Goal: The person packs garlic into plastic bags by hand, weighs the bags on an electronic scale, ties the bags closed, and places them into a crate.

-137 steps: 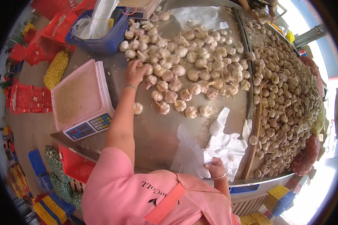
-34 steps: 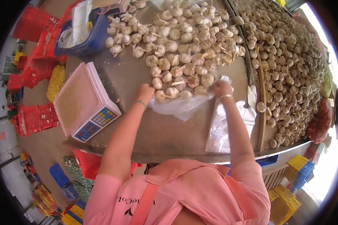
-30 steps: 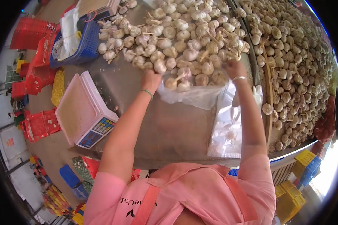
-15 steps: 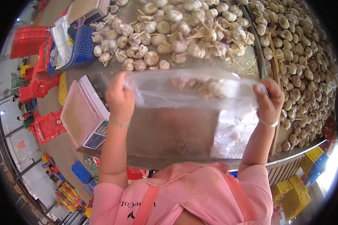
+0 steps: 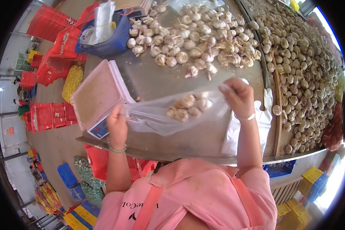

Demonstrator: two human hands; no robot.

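A clear plastic bag [image 5: 153, 115] is stretched between my two hands over the metal table, with several garlic bulbs [image 5: 186, 105] inside it. My left hand [image 5: 117, 120] pinches the bag's left end, near the front corner of the scale. The bag's right end is gripped in my right hand [image 5: 239, 96], its thumb and fingers pressed together. Loose garlic bulbs [image 5: 195, 36] lie spread on the table beyond the bag. Below my right hand, white plastic bags [image 5: 234, 134] lie flat on the table.
A pink-topped scale [image 5: 99, 92] stands at the left, with a blue basket [image 5: 120, 34] of bags behind it. A larger garlic heap [image 5: 303, 76] lies right of a wooden strip [image 5: 278, 115]. Red crates [image 5: 50, 115] and a yellow net sack [image 5: 73, 82] are at the far left.
The bag went from lying against the garlic pile to being held up with bulbs inside. Since half a second ago, its left end has dropped lower and my right hand has shifted left.
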